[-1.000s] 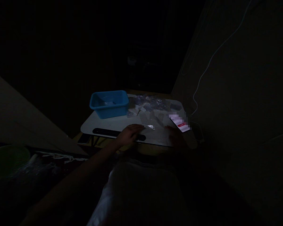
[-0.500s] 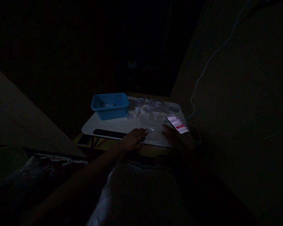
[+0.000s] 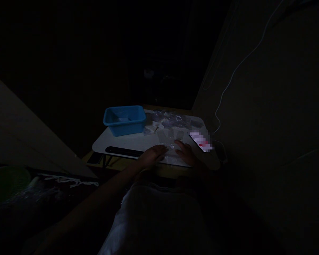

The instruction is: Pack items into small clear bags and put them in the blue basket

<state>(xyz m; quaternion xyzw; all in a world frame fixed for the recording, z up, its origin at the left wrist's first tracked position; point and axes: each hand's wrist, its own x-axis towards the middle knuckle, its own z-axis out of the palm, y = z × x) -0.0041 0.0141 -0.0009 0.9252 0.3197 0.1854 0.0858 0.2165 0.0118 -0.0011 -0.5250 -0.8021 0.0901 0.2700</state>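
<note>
A clear plastic bag (image 3: 170, 145) lies flat near the front edge of the white table (image 3: 124, 141), in dim light. My left hand (image 3: 154, 154) rests at the bag's left side, its fingers laid flat and no object seen in it. On the bag's right side is my right hand (image 3: 185, 152), fingers spread and touching the plastic. Small flat clear pieces (image 3: 163, 135) lie just beyond the hands. Behind them are crumpled clear bags (image 3: 170, 118) and a small packet with whitish contents (image 3: 150, 128).
A blue basin (image 3: 126, 121) stands at the table's back left. A lit phone (image 3: 200, 141) lies at the right, near a white cable (image 3: 235, 69) along the wall. Below the table's left side is a dark phone-like object (image 3: 95, 158); a green basket (image 3: 9, 184) is at far left.
My right hand has moved left and slightly forward onto the plastic, closer to my left hand. My left hand has shifted slightly right.
</note>
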